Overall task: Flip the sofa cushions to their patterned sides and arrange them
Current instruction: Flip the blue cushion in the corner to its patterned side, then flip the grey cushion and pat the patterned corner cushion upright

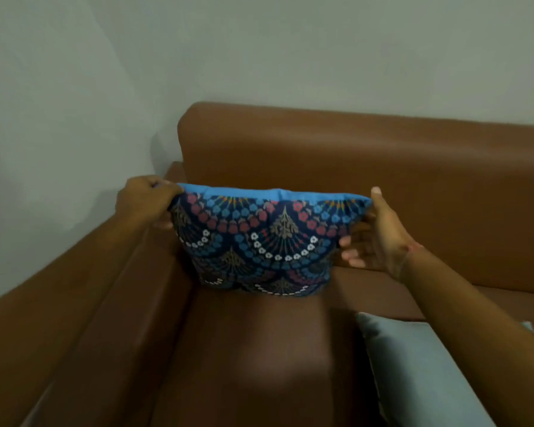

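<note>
A patterned cushion (259, 241), dark blue with red, blue and white flower arcs and a plain blue top edge, stands upright on the brown sofa seat with its pattern facing me. My left hand (145, 200) pinches its upper left corner. My right hand (373, 235) holds its right edge, thumb up at the top corner and fingers curled at the side. A second cushion (413, 374) lies flat on the seat at the lower right, plain light blue side up, partly hidden by my right forearm.
The brown leather sofa's backrest (383, 167) rises right behind the held cushion. Its left armrest (59, 318) runs toward me along the left. A pale grey wall (259, 47) stands behind and to the left of the sofa.
</note>
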